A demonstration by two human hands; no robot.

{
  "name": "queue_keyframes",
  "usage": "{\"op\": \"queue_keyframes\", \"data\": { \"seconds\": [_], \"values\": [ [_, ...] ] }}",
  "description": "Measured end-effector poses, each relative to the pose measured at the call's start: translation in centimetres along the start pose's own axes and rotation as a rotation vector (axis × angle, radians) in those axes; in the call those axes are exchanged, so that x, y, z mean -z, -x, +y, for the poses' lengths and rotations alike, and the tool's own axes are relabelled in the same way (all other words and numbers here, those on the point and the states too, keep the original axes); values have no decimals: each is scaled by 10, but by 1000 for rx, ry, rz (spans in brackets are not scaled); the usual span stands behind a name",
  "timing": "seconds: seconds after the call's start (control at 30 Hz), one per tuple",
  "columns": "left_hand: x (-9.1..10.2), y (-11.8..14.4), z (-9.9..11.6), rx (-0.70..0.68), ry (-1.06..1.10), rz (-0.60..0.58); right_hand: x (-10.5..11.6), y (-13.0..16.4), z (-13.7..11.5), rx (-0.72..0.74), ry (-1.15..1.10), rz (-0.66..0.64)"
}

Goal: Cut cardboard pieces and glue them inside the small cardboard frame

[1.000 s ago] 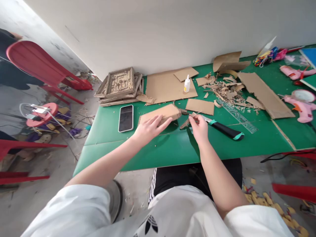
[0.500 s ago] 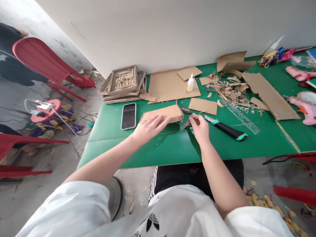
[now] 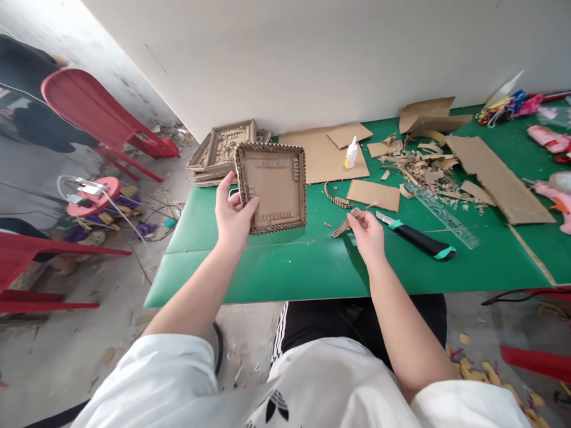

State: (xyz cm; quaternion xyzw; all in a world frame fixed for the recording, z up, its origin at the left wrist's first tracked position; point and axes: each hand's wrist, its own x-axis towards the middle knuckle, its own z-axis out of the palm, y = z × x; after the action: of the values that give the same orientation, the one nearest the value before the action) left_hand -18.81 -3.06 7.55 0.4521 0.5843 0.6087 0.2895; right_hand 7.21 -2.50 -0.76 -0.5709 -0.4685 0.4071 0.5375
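Observation:
My left hand (image 3: pixel 234 214) grips the left edge of a square cardboard tray (image 3: pixel 273 184), thumb on the inner side. The tray is raised above the table, its inside facing me, with a corrugated rim and short ridged strips stuck near its edges. Between the thumb and fingers of my right hand (image 3: pixel 366 230) is a corrugated cardboard strip (image 3: pixel 341 229), low over the green table. A curved corrugated strip (image 3: pixel 335 198) lies just beyond it. To the right of my right hand rests a black and teal utility knife (image 3: pixel 419 238) with its blade out.
A white glue bottle (image 3: pixel 351 153) stands on a cardboard sheet (image 3: pixel 319 160). Decorated cardboard panels (image 3: pixel 227 145) are stacked at the back left. A clear ruler (image 3: pixel 441 214), cardboard scraps (image 3: pixel 428 169) and a long cardboard piece (image 3: pixel 495 178) lie right. Red chairs (image 3: pixel 89 107) stand left.
My left hand has lifted the cardboard tray off the table and turned it so its inside faces me. My right hand keeps its strip and has barely moved.

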Motion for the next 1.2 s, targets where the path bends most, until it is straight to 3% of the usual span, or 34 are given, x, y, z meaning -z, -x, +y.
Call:
{"op": "queue_keyframes", "data": {
  "seconds": [0.17,0.3,0.43,0.57,0.67,0.73,0.8,0.83,0.93,1.03,1.2],
  "values": [
    [-10,30,-23,389,219,-32,-1,-1,1,-29,-63,5],
    [-24,49,-40,527,219,-55,1,-3,0,-90,-190,58],
    [-35,61,-54,473,161,-116,4,-8,-1,-75,-219,157],
    [-27,67,-59,196,-82,-140,5,-10,-6,-74,-149,130],
    [-18,64,-53,8,-233,-114,-5,-10,-20,-39,-32,28],
    [-19,59,-44,14,-188,-253,-20,-9,-33,40,79,-91],
    [-26,51,-35,122,-77,-451,-42,-9,-47,144,163,-215],
    [-30,45,-33,136,-51,-483,-53,-11,-54,179,178,-275],
    [-39,24,-33,146,23,-347,-80,-21,-64,249,194,-413],
    [-34,-1,-47,200,125,-179,-85,-42,-62,340,299,-482],
    [-17,-18,-61,339,306,-55,-69,-75,-46,610,884,-550]
  ]
}}
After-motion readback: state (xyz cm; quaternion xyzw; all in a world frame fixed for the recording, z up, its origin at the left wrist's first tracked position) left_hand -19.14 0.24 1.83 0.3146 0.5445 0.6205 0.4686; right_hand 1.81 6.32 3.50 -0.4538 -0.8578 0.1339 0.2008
